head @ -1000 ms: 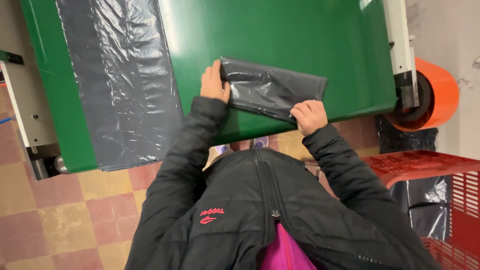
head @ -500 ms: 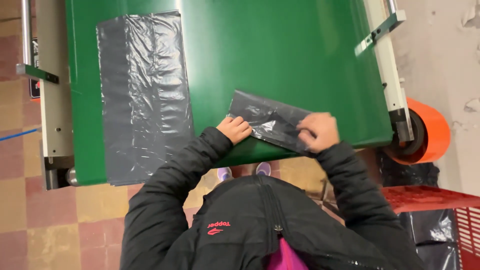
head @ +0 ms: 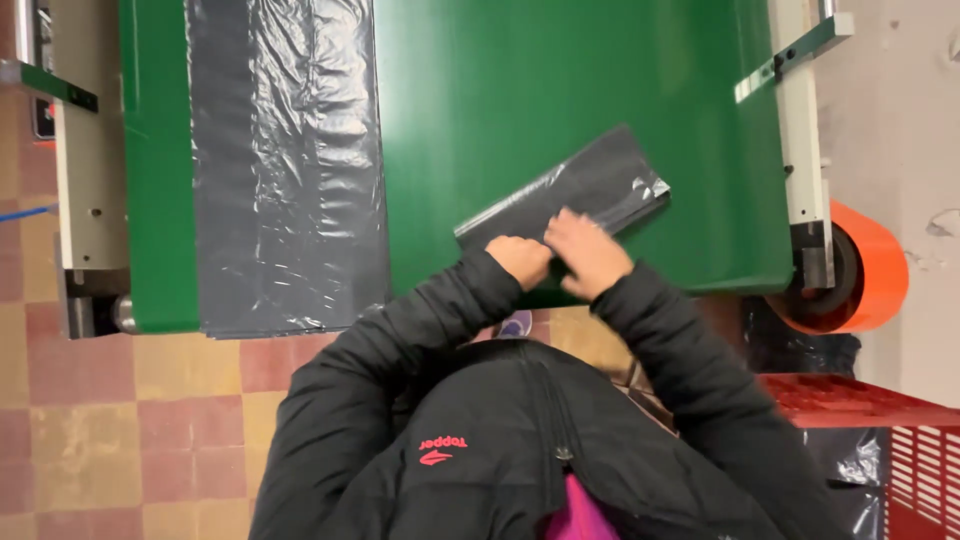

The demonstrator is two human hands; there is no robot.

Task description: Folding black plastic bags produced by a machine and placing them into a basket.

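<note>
On the green belt's near edge, both hands have drawn together: left hand [head: 520, 258] and right hand [head: 588, 252] now press the folded grey bag [head: 580, 190], narrower than before, grips flattened on it.

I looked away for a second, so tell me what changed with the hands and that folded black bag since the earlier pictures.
The left hand and right hand came together from the bag's two ends to meet at its near edge. The folded black bag now lies narrower and slanted on the green belt, both hands pressing on it. The flat grey plastic sheet lies as before, as do the orange roller and red crate.
</note>
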